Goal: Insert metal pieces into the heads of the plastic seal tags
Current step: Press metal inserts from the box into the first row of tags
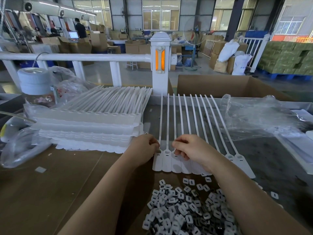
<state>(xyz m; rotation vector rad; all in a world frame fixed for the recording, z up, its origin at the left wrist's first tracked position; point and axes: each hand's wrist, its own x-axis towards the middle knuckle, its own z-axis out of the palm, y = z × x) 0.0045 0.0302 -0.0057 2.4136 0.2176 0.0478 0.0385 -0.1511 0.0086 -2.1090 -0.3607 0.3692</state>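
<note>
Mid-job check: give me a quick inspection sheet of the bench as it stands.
Surface: brown board on the left, grey bench top on the right.
Job's things: strip of joined seal tags flat, tails pointing away; metal pieces heaped nearest; stack of tag strips left.
Clutter: plastic bags; tape rolls.
Grips: left hand pinches a metal piece at the leftmost tag head; right hand fingers curled on the heads.
Cables: one grey cable behind the rail.
Surroundings: white rail, open carton, warehouse boxes.
</note>
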